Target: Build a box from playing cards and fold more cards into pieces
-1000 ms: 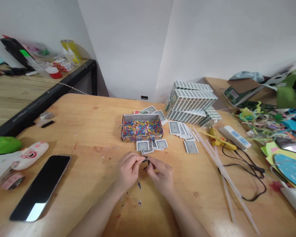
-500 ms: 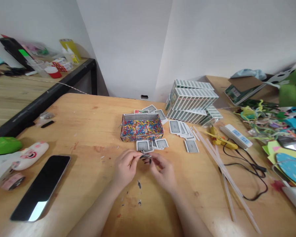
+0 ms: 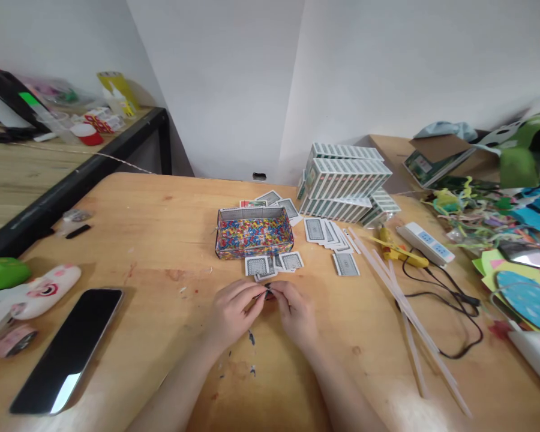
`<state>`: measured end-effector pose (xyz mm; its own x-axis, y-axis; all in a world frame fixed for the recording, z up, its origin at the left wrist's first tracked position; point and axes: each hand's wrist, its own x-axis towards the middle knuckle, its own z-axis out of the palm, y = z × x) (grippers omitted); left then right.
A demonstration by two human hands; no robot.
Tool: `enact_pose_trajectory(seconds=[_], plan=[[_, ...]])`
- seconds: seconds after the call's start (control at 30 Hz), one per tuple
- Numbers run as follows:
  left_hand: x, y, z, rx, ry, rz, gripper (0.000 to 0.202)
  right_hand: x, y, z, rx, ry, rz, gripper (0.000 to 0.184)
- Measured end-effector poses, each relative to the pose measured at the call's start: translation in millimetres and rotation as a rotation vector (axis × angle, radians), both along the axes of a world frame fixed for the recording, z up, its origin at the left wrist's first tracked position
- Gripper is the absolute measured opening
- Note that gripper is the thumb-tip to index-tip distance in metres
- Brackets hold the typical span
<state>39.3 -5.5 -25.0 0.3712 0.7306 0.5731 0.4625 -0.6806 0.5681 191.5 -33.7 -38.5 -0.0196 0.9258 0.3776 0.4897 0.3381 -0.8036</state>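
Note:
My left hand [image 3: 237, 309] and my right hand [image 3: 296, 312] meet above the table, fingertips pinched together on a small dark piece [image 3: 268, 290]. The fingers cover most of it, so its kind does not show. Just beyond them lie playing cards [image 3: 257, 266] with grey patterned backs, some with cut or torn edges. Behind these stands an open box [image 3: 254, 235] lined with a colourful pattern, cards along its back wall. Small dark scraps [image 3: 252, 338] are scattered on the tabletop between my forearms.
More cards [image 3: 315, 230] lie fanned to the right, below stacked card boxes [image 3: 348, 179]. Clear glue sticks [image 3: 405, 300], a yellow glue gun [image 3: 398, 251] and a power strip [image 3: 426, 242] with a black cord occupy the right. A phone [image 3: 67, 351] lies at left.
Both hands have drawn closer, fingertips nearly meeting over the dark piece, which shows less than before. The view has shifted slightly; the box and cards stay put.

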Motion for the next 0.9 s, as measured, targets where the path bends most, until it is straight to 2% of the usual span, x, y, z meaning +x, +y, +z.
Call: enact_pose_trajectory(seconds=[0.17,0.37,0.57,0.73,0.9], plan=[[7,-3,3.6,0.040,0.000,0.080,0.016,2,0,-4.3,0.028,-0.034,-0.043,0.022],[10,-8,4.1,0.000,-0.029,0.109,0.016,2,-3,-2.6,0.013,-0.040,-0.076,0.026],[11,-10,0.1,-0.147,-0.064,0.067,0.021,6,-3,2.3,-0.017,-0.052,-0.108,0.030],[10,-11,-3.8,-0.316,-0.124,0.106,0.016,6,-2,2.6,-0.058,0.010,-0.134,0.022],[10,-10,-4.0,-0.377,-0.169,0.115,0.011,5,1,3.8,-0.112,0.100,-0.096,0.013]])
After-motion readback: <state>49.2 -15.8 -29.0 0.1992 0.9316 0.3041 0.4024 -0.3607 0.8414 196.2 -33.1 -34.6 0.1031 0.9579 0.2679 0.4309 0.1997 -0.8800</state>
